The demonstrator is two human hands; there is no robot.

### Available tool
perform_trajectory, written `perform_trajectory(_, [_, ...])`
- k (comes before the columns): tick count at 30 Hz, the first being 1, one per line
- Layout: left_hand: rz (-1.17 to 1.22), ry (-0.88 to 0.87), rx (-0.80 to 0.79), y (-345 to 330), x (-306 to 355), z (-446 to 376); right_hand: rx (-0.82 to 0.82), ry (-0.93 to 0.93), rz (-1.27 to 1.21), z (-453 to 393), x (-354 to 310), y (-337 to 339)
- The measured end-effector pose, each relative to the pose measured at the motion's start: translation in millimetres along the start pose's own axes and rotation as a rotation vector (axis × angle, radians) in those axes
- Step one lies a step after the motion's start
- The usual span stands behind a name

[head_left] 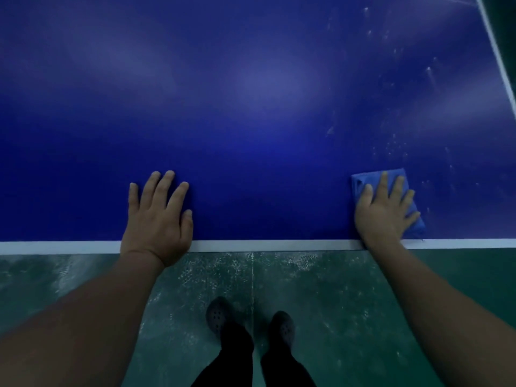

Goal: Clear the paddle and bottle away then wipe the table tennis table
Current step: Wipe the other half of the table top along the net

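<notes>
Head view looks straight down on the counter (251, 107), a deep blue table tennis top with a white line (273, 245) along its near edge and another white line (495, 46) running down its right side. Soft pale glare spreads across the middle of the blue surface, and whitish specks and streaks (399, 141) dot its right part. The left hand (157, 219) lies flat on the blue near the front edge, fingers straight and spread, holding nothing, its wrist crossing the white line. The right hand (385, 210) presses flat with straight fingers on a folded blue cloth (363, 181), which sits on the counter just inside the near white line, toward the right side and well apart from the left hand. The cloth shows beyond the fingertips and at the right of the palm. Below the edge lies a scuffed green floor (335, 303), with two dark perforated shoes (219, 317) and dark trouser legs.
</notes>
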State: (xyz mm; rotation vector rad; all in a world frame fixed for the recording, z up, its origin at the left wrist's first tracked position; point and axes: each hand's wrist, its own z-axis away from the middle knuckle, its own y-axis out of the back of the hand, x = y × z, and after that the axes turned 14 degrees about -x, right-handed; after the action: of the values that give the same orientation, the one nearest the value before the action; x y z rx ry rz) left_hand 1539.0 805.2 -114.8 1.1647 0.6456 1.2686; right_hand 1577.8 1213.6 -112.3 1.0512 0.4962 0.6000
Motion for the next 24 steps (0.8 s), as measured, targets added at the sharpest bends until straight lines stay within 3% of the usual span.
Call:
perform_trajectory(3, [-0.005,0.005,-0.008,0.9,2.3,1.3,0.012,0.087,0.006,23.4,-36.3,-17.5])
perform_trajectory(6, [-0.024,0.022,-0.02,2.6,3.5,2.0,-0.051,0.554,0.259,72.5,-58.7,-46.3])
perform_trajectory(8, [-0.029,0.022,-0.033,3.2,4.5,2.8,-0.096,0.746,0.373,76.9,-52.1,-46.3])
perform_trajectory(14, [0.014,0.086,-0.031,6.6,24.4,0.8,-0.134,0.917,0.474,34.5,-38.2,-18.9])
perform_trajectory(24, [0.107,-0.049,0.005,32.2,91.5,-91.9,-0.113,1.024,0.493,-68.1,-84.6,23.3])
